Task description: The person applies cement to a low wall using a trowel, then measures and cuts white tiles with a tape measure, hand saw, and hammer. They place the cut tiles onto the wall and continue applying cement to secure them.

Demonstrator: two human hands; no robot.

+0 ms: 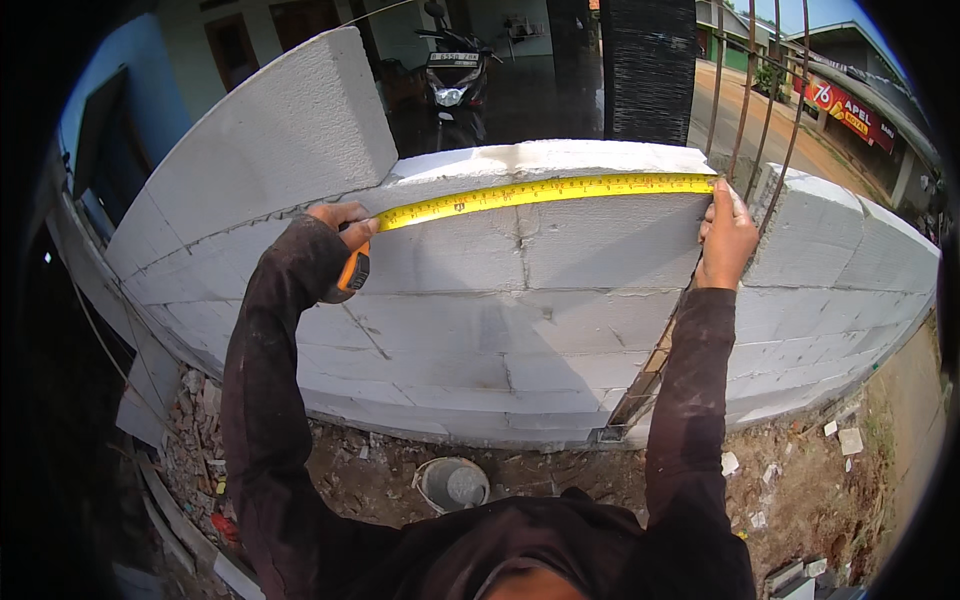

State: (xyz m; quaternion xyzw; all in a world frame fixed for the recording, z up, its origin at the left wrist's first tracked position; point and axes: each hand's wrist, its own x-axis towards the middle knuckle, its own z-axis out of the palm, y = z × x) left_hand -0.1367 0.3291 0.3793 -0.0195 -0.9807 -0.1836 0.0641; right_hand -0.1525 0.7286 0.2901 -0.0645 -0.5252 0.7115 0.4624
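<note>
A yellow tape measure (545, 190) is stretched along the top of a white block wall (440, 320). My left hand (345, 228) is closed around its orange and black case (354, 268), beside the taller block (290, 130) at the wall's left. At the other end, my right hand (727, 235) pinches the tape's tip near the gap where the wall's top course stops. The blade runs nearly level, bowing slightly, just below the top edge. My left palm and part of the case are hidden behind the sleeve and fingers.
Thin steel bars (770, 110) rise from the gap on the right, beside another wall section (810, 230). A bucket (453, 485) stands on the ground below, with rubble (200, 425) at the left. Beyond the wall are a parked motorbike (455, 65) and a dark pillar (650, 75).
</note>
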